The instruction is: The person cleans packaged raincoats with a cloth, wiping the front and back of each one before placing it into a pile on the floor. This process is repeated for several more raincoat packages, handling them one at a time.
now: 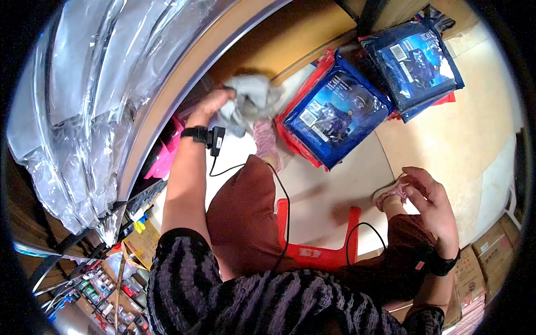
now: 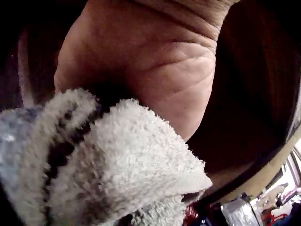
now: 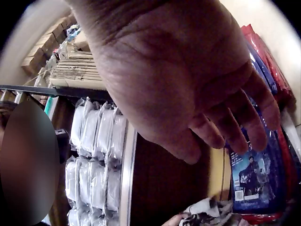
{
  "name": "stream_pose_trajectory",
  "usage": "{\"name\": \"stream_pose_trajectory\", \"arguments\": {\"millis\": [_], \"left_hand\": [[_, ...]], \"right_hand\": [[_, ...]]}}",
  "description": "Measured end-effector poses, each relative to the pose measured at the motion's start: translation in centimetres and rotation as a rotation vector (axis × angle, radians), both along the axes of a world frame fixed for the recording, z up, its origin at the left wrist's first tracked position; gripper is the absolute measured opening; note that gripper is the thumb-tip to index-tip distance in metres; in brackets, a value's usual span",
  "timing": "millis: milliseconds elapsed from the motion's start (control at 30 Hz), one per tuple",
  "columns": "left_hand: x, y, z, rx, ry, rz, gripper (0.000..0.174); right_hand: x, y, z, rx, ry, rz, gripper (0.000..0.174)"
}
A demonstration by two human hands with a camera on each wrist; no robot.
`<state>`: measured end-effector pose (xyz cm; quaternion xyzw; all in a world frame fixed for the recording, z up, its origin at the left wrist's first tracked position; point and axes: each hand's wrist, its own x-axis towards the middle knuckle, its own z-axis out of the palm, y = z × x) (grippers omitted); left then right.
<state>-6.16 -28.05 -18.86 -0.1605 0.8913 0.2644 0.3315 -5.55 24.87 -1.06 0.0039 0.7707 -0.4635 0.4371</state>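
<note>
The left hand [image 1: 213, 103] clamps a fluffy grey-white cloth [image 1: 254, 92], best held securely bunched; the right hand [image 1: 434, 205] is empty, grip apart.

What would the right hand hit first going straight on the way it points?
Probably the blue-and-red packet stack nearer the grey cloth; the right hand angles toward it, but depth is unclear and the other stack lies close.

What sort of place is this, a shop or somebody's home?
Probably a small shop's stockroom or packing corner rather than a home: there are stacked blue packages with barcodes, rows of clear-wrapped packs, and cardboard boxes. I can't tell which for certain.
</note>
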Motion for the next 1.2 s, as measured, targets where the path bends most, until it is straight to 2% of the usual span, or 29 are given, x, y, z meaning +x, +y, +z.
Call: {"name": "stream_pose_trajectory", "arguments": {"millis": [67,167,233,267,367,400,467,533,600,700,767,1033,1167,1200], "left_hand": [[-0.5,-3.5,-4.7,-0.335,0.312,-0.109,0.06],[-0.5,-5.8,-10.5,-0.439,0.188,-0.04,0.09],[-1.0,-3.5,-10.9,-0.309,-0.001,0.038,0.097],[-1.0,-2.6,-11.7,-0.245,-0.055,0.144,0.103],[-1.9,0.5,-11.7,-0.404,-0.121,0.234,0.105],[-2.0,0.3,-12.6,-0.464,-0.054,0.24,0.092],[-2.4,-5.3,-19.1,-0.576,-0.174,0.102,0.075],[-4.1,-5.0,-18.8,-0.761,-0.28,-0.084,0.049],[-4.6,-6.1,-17.6,-0.724,-0.077,-0.046,0.049],[-6.6,-9.7,-16.1,-0.655,0.251,0.015,0.048],[-8.7,-10.9,-15.9,-0.611,0.35,0.058,0.049],[-15.0,-12.0,-13.5,-0.521,0.391,0.163,0.051],[-17.0,-11.4,-12.8,-0.502,0.36,0.195,0.052],[-17.4,-10.9,-12.5,-0.495,0.357,0.2,0.052]], "right_hand": [[-0.2,-0.1,0.2,0.0,0.015,-0.007,0.035],[-0.5,-0.5,0.4,-0.008,0.03,0.014,0.034],[-0.8,-0.5,0.4,-0.02,0.037,0.06,0.032],[-1.0,-0.7,0.4,-0.008,0.031,0.066,0.032],[-1.6,-0.9,0.8,0.031,-0.009,0.058,0.033],[-1.8,-0.8,0.9,0.044,-0.035,0.037,0.034],[-2.5,-0.9,0.8,0.03,-0.049,0.014,0.039],[-2.8,-0.5,0.1,0.046,-0.048,0.025,0.039],[-3.3,-0.1,-0.4,0.061,-0.123,0.03,0.039],[-3.2,0.5,-1.6,0.11,-0.278,-0.087,0.039],[-3.6,0.9,-2.2,0.128,-0.32,-0.117,0.039],[-4.1,3.4,-3.2,0.141,-0.408,-0.219,0.038],[-5.2,5.1,-2.6,0.167,-0.458,-0.182,0.039],[-4.9,5.1,-2.5,0.125,-0.446,-0.282,0.039]]}}
